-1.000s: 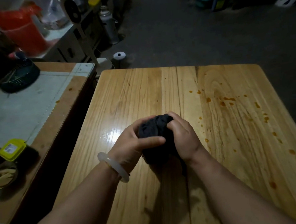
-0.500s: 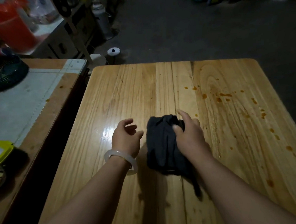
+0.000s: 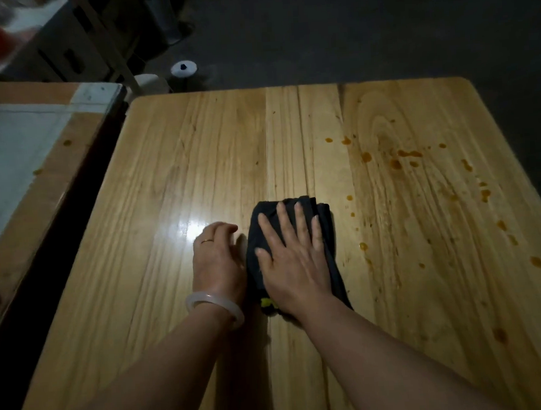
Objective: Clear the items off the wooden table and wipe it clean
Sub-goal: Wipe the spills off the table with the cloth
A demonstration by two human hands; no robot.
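Near the frame's centre, the right hand (image 3: 293, 260) presses flat, fingers (image 3: 282, 218) spread wide, on a folded dark cloth (image 3: 326, 233) lying on the wooden surface (image 3: 197, 165). The left hand (image 3: 217, 262) rests just beside the cloth, fingers loosely curled, holding nothing. Orange stains (image 3: 396, 163) dot the surface's right side.

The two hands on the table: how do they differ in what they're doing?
The right hand lies flat with fingers spread on the dark cloth; the left hand rests beside it on bare wooden table, fingers curled. The left wears a ring and a pale bangle; the right is bare. Both are palm down.
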